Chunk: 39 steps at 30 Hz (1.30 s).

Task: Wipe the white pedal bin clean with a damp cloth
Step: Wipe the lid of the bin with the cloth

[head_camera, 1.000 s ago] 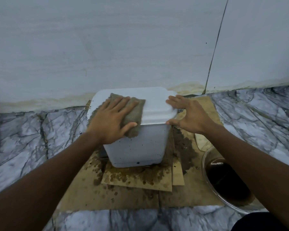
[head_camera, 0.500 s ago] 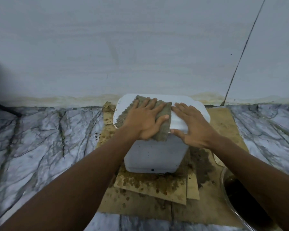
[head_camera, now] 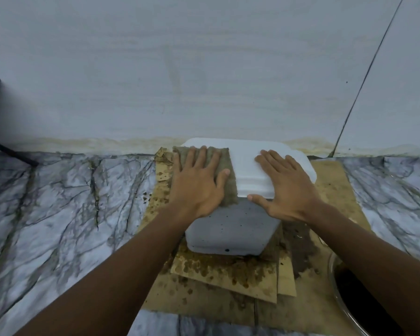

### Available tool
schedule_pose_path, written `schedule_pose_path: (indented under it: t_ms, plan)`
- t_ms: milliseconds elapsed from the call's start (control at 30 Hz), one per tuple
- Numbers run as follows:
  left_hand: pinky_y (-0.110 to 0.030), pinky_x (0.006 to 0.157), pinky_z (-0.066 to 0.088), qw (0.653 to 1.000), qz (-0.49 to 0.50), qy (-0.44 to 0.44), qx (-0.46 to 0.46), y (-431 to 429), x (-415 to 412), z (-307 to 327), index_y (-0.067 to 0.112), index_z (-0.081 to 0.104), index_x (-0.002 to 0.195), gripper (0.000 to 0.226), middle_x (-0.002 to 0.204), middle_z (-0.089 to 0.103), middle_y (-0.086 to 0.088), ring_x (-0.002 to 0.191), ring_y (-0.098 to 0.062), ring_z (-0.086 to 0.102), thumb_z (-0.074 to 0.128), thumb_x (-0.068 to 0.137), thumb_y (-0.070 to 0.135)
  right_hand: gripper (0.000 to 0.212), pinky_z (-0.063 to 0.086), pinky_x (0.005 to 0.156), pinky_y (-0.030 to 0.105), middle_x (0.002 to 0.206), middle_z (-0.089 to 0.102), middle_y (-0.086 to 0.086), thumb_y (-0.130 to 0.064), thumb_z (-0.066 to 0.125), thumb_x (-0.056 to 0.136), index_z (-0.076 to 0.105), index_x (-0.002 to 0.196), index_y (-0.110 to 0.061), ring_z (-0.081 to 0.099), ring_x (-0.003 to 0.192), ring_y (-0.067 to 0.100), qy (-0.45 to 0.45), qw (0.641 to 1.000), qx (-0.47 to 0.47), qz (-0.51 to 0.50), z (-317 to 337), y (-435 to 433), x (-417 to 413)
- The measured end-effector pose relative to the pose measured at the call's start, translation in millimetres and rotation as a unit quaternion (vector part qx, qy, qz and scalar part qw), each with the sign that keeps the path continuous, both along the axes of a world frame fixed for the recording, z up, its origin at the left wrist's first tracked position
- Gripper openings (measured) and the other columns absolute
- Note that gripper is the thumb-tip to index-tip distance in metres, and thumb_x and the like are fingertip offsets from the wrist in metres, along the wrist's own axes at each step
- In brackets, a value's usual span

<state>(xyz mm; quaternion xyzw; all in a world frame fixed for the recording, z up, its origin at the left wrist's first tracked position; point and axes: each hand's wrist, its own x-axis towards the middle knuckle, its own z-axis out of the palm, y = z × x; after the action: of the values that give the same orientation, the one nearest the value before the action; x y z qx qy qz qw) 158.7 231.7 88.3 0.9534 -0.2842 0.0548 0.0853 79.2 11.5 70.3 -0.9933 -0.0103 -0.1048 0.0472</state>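
Cloth [head_camera: 229,190] is lying under my flat left hand [head_camera: 199,183] on the lid of the pedal bin [head_camera: 228,229]; my flat right hand [head_camera: 286,190] is bracing it; overpressing could tip it.

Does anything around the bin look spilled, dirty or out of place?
Yes. The cardboard sheets under the white pedal bin look damp and blotched with brown stains, and dark specks dot the bin's front wall. Nothing looks tipped or broken.

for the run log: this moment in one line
left hand pressing brown cloth on pedal bin lid | right hand flat on lid
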Motion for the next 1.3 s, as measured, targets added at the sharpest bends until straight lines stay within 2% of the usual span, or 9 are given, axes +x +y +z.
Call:
schedule_pose_path:
  t_ms: [100,233,500,600,700,900,1067,1200,1300]
  plan:
    - [-0.055,0.122,-0.012,1.0,-0.015,-0.005,0.02,-8.3,-0.6,0.7,0.03,0.006,0.161,0.065,0.17,0.004,-0.002,0.156,-0.025,-0.007,0.009,0.103,0.058,0.098,0.0,0.126,0.052,0.169,0.01,0.002,-0.078,0.031,0.083,0.015,0.16,-0.02,0.001,0.156,0.016,0.008,1.0,-0.014,0.014,2.6,-2.2,2.6]
    - [-0.049,0.125,-0.007,0.997,-0.061,0.017,0.032,-15.2,21.5,8.7,0.032,0.009,0.161,0.065,0.169,0.007,-0.002,0.156,-0.022,-0.002,0.01,0.103,0.06,0.095,0.004,0.126,0.05,0.168,0.014,0.001,-0.076,0.035,0.085,0.017,0.16,-0.022,0.009,0.155,0.016,0.01,1.0,0.001,0.019,2.7,-2.7,5.5]
    - [-0.048,0.126,0.005,0.995,-0.073,0.061,0.018,-10.8,63.4,14.8,0.037,0.017,0.159,0.066,0.168,0.015,-0.001,0.156,-0.021,0.007,0.013,0.1,0.066,0.099,0.022,0.123,0.051,0.158,0.041,0.004,-0.082,0.047,0.073,0.041,0.151,-0.021,0.03,0.149,0.025,-0.007,0.998,0.018,0.062,22.1,-1.2,27.0]
    - [-0.046,0.127,0.003,0.996,-0.068,0.061,0.001,5.2,59.0,12.1,0.037,0.016,0.159,0.066,0.169,0.013,-0.001,0.156,-0.02,0.006,0.013,0.101,0.066,0.108,0.008,0.126,0.043,0.165,0.026,0.001,-0.089,0.042,0.069,0.029,0.156,-0.027,0.017,0.153,0.022,0.025,0.996,0.016,0.079,29.2,5.0,35.4]
    - [-0.047,0.126,0.002,0.997,-0.045,0.055,-0.013,23.0,48.1,9.0,0.035,0.012,0.16,0.07,0.169,0.01,-0.002,0.156,-0.021,0.001,0.008,0.098,0.067,0.111,-0.007,0.12,0.035,0.169,0.009,-0.003,-0.091,0.044,0.071,0.015,0.159,-0.031,0.005,0.155,0.018,0.057,0.996,-0.003,0.068,29.0,8.9,35.7]
    - [-0.049,0.125,-0.008,0.998,-0.037,0.042,0.024,2.8,29.2,8.1,0.032,0.005,0.161,0.068,0.17,0.002,-0.002,0.156,-0.022,-0.007,0.008,0.101,0.063,0.109,-0.008,0.123,0.034,0.169,-0.001,-0.005,-0.091,0.031,0.074,0.002,0.16,-0.032,-0.002,0.155,0.012,0.064,0.996,-0.019,0.051,19.6,-2.2,23.5]
    - [-0.051,0.126,0.002,0.996,-0.057,0.059,0.03,-18.4,61.1,17.5,0.033,0.015,0.16,0.067,0.169,0.012,-0.004,0.156,-0.023,0.004,0.014,0.101,0.064,0.108,-0.009,0.122,0.031,0.168,-0.001,-0.008,-0.093,0.026,0.073,0.001,0.16,-0.034,-0.002,0.155,0.01,0.058,0.997,-0.015,0.046,18.5,-1.4,21.2]
    - [-0.046,0.126,0.006,0.994,-0.035,0.1,-0.034,-3.0,71.3,21.7,0.032,0.022,0.159,0.062,0.168,0.016,-0.002,0.156,-0.022,0.006,0.026,0.103,0.058,0.107,-0.011,0.121,0.029,0.168,-0.004,-0.008,-0.089,0.034,0.078,-0.003,0.16,-0.031,-0.005,0.154,0.008,0.056,0.997,-0.017,0.04,20.6,3.1,21.1]
    - [-0.044,0.126,0.005,0.991,-0.001,0.111,-0.071,10.7,55.5,16.5,0.031,0.018,0.16,0.063,0.169,0.01,-0.002,0.156,-0.022,0.0,0.025,0.104,0.058,0.106,-0.011,0.121,0.029,0.168,-0.004,-0.008,-0.089,0.034,0.078,-0.003,0.16,-0.031,-0.005,0.154,0.007,0.054,0.997,-0.02,0.043,19.4,3.0,19.1]
